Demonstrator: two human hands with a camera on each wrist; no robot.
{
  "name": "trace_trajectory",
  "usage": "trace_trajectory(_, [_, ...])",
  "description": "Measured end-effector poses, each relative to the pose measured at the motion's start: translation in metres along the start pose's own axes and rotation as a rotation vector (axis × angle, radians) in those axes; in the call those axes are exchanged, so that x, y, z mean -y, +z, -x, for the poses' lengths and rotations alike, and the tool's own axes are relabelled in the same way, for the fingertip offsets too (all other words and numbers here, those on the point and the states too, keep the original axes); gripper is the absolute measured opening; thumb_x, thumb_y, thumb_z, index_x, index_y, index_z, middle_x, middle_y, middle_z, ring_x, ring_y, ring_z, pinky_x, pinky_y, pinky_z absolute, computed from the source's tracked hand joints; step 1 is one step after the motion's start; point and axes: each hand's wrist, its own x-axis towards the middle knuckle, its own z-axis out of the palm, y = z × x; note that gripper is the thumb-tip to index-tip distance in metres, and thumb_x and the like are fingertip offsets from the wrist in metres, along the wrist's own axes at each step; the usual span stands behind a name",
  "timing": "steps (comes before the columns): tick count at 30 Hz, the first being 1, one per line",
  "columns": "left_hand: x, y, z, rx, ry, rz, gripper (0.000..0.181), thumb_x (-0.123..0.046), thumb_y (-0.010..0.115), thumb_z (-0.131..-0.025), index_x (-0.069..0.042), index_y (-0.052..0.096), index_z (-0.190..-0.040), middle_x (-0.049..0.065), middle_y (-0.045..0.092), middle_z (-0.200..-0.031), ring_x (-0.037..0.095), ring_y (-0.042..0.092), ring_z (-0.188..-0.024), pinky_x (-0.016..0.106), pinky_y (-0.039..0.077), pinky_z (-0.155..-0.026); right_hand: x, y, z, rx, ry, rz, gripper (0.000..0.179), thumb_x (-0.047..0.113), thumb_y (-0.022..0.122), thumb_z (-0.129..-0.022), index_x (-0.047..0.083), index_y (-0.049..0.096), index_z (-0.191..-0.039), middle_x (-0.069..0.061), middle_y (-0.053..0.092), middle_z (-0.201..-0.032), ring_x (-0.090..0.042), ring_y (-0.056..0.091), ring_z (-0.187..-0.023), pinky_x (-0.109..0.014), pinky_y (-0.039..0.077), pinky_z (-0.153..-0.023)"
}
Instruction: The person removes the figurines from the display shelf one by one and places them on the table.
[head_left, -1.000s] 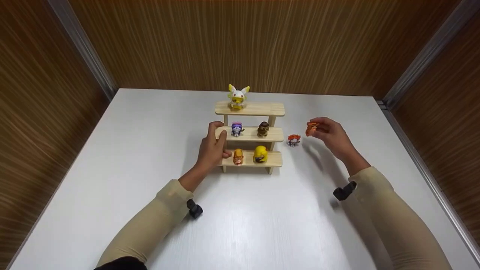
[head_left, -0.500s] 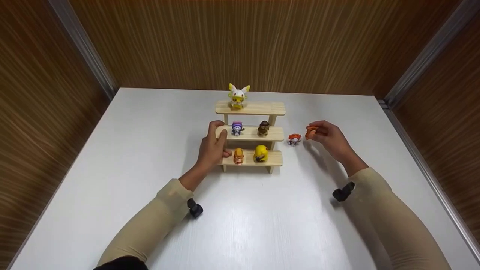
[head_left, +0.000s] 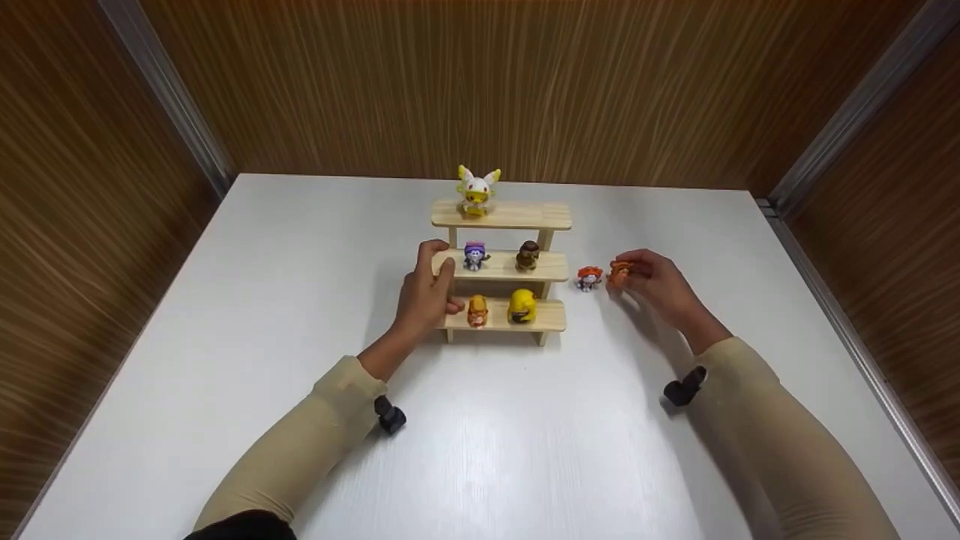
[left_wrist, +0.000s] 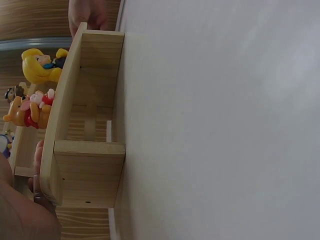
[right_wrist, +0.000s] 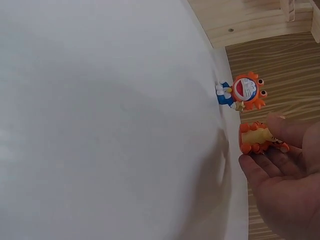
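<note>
A three-tier wooden display stand (head_left: 501, 215) stands on the white table. My left hand (head_left: 424, 296) grips its left end, fingers curled at the middle and lowest tiers. To the stand's right, my right hand (head_left: 664, 285) pinches an orange tiger figurine (right_wrist: 257, 137) between thumb and fingers. The figurine is close to the tabletop; in the right wrist view its feet point toward the table, and I cannot tell whether they touch. Just left of it stands a figurine with an orange crab hat (right_wrist: 245, 92), blue-and-white body and open red mouth.
On the stand are a white-and-yellow long-eared figurine (head_left: 477, 191) on top, a purple-hatted one (head_left: 475, 255) and a brown one (head_left: 527, 256) in the middle, and an orange bear (head_left: 477, 311) and a yellow-haired figurine (head_left: 522, 306) below. Wood-grain panels (head_left: 480, 90) enclose the table.
My right hand has lowered the tiger figurine toward the table, beside the crab-hat figurine. My left hand keeps its place on the stand.
</note>
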Motion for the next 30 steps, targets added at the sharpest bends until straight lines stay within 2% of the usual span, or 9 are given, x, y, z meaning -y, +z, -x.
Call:
trace_trajectory(4, [0.001, 0.000, 0.000, 0.001, 0.006, 0.001, 0.032, -0.033, 0.045, -0.112, -0.022, 0.043, -0.142, 0.004, 0.052, -0.055, 0.021, 0.071, -0.054, 0.033, 0.061, -0.055, 0.014, 0.004, 0.010, 0.024, 0.029, 0.000, 0.045, -0.003, 0.058, -0.102, -0.003, 0.047, -0.145, -0.023, 0.055, -0.142, -0.022, 0.061, -0.116, -0.020, 0.055, -0.094])
trace_trajectory(7, [0.001, 0.000, 0.000, -0.001, 0.009, 0.001, 0.032, -0.033, 0.045, -0.112, -0.022, 0.044, -0.142, 0.004, 0.053, -0.055, 0.021, 0.071, -0.054, 0.033, 0.061, -0.054, 0.008, 0.004, 0.008, 0.018, 0.019, 0.028, 0.043, -0.001, 0.059, -0.102, -0.001, 0.048, -0.144, -0.020, 0.057, -0.139, -0.024, 0.061, -0.117, -0.020, 0.054, -0.093])
trace_trajectory(11, [0.000, 0.000, 0.000, 0.000, 0.011, 0.000, 0.032, -0.033, 0.045, -0.112, -0.021, 0.044, -0.142, 0.004, 0.053, -0.056, 0.021, 0.071, -0.054, 0.033, 0.061, -0.054, -0.011, 0.005, -0.002, -0.010, 0.003, 0.066, 0.041, 0.004, 0.063, -0.102, 0.005, 0.052, -0.142, -0.015, 0.061, -0.135, -0.021, 0.062, -0.116, -0.019, 0.052, -0.093])
trace_trajectory(24, [0.000, 0.000, 0.000, 0.000, 0.001, 0.019, 0.030, -0.031, 0.045, -0.112, -0.022, 0.044, -0.141, 0.004, 0.054, -0.057, 0.021, 0.071, -0.055, 0.034, 0.061, -0.056, -0.011, 0.007, 0.000, 0.004, -0.001, 0.047, 0.047, 0.008, 0.069, -0.099, 0.004, 0.051, -0.143, -0.017, 0.061, -0.138, -0.024, 0.062, -0.121, -0.015, 0.051, -0.091])
trace_trajectory(30, [0.000, 0.000, 0.000, -0.004, -0.007, 0.027, 0.030, -0.031, 0.046, -0.112, -0.021, 0.044, -0.140, 0.004, 0.055, -0.057, 0.020, 0.071, -0.055, 0.033, 0.061, -0.055, -0.011, 0.008, 0.000, 0.006, 0.001, 0.054, 0.045, 0.008, 0.070, -0.099, 0.005, 0.052, -0.141, -0.014, 0.061, -0.138, -0.024, 0.060, -0.123, -0.031, 0.048, -0.107])
